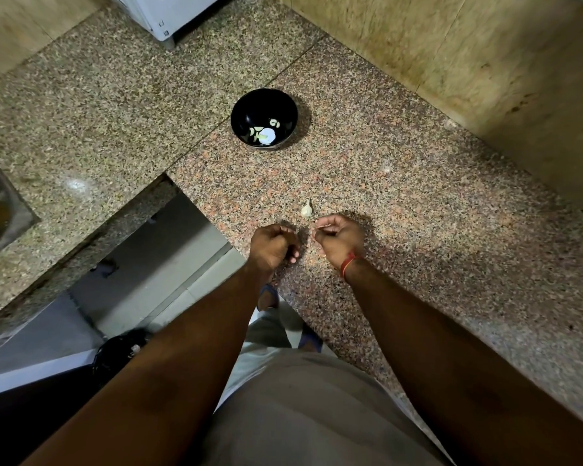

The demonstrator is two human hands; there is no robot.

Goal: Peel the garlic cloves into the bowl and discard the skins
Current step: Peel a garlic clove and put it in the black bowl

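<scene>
From where I watch, both hands sit low over the near edge of the counter (418, 203), close together but apart. My left hand (272, 245) is curled into a loose fist; whether anything lies inside it I cannot tell. My right hand (339, 237) is curled too, thumb and forefinger pinched on something small and thin at their tips, which I judge to be a clove or a scrap of skin, though it is too small to be sure

What matters for the coming move is the unpeeled garlic clove (306, 209) lying on the counter just beyond the hands, slightly nearer the right hand than the left. Its long axis runs away from me, pointed tip toward the far side, fat end toward my knuckles. The right hand is the one to reach it, straight forward

The bowl (265, 102), dark, stands well beyond that clove, almost in line with the gap between the hands, with a few pale peeled pieces (267, 136) already in its bottom. Down on the floor to my left sits a dark bin (122, 351), which I take to be where the skins go

I judge the task partly done
</scene>
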